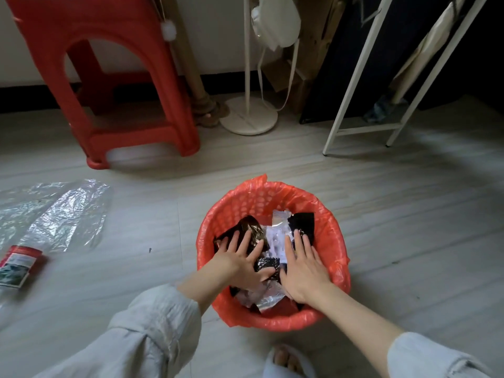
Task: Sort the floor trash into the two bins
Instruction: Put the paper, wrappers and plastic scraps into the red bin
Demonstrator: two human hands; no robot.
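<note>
A round bin (334,233) lined with a red plastic bag stands on the floor in front of me. It holds black and silver foil wrappers (300,223) and white paper scraps. Both my hands are inside it. My left hand (242,261) lies flat with spread fingers, pressing on a dark crumpled wrapper. My right hand (302,267) presses flat on the trash beside it, fingers straight. On the floor at the far left lie a clear plastic sheet (57,214) and a red-labelled bottle (17,266).
A red plastic stool (114,77) stands at the back left. Behind the bin are a white round stand base (248,115) and a white metal rack (362,105). My slippered foot (286,361) is just below the bin. Only one bin is in view.
</note>
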